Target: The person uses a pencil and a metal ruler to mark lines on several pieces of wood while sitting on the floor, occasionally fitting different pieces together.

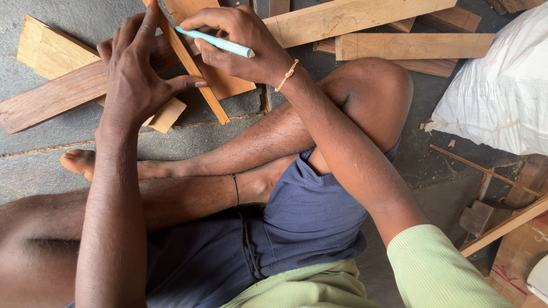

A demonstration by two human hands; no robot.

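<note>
Both hands (188, 54) hide the wooden strip's (197, 74) upper end.

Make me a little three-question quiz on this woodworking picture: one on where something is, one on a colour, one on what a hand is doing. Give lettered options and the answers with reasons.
1. Where does the white sack lie?
A. at the right edge, on the floor
B. on the person's lap
C. under the left hand

2. What colour is the pen?
A. red
B. light blue
C. black

3. What is the left hand doing?
A. hanging free in the air
B. gripping the pen
C. pressing a thin wooden strip onto the plank

Answers:
1. A, since the sack fills the upper right, beside the knee.
2. B, since the barrel in the right hand is pale blue with a white tip.
3. C, since its fingers are spread on the strip, which lies slantwise across the boards, while the right hand holds the pen at the strip's upper part.
</note>
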